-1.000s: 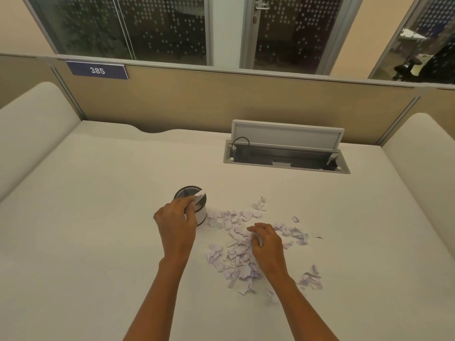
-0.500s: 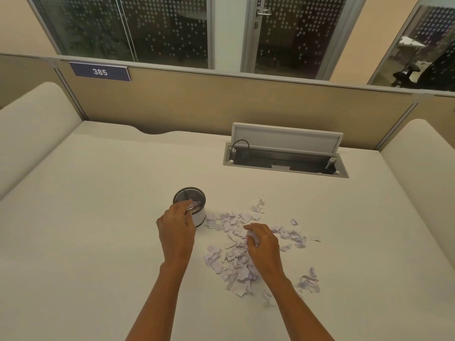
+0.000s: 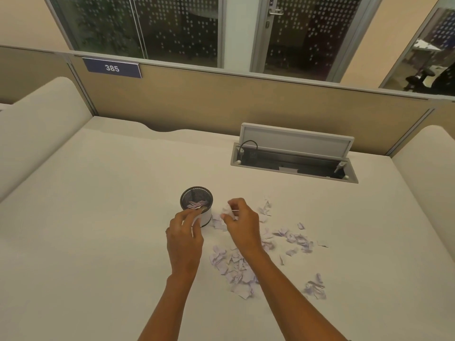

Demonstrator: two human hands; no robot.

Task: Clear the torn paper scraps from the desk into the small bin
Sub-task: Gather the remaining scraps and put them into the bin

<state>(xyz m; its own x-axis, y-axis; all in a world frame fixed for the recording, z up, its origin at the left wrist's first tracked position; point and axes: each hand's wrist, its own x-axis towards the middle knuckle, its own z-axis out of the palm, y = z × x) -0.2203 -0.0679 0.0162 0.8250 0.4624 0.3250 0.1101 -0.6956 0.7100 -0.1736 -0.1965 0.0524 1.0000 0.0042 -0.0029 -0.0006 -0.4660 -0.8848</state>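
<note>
While both hands are hovering over the counter (image 3: 98,217), the right hand (image 3: 242,223) is pinching a small clump of scraps (image 3: 227,212) between curled fingers, just right of the bin (image 3: 197,205). The left hand (image 3: 184,238) is sitting against the bin's near side, fingers loosely curled; whether it is gripping anything, cannot tell. A few scraps are lying inside the bin. Most of the torn paper (image 3: 238,271) is lying scattered on the counter, right of the bin and under the right forearm.
</note>
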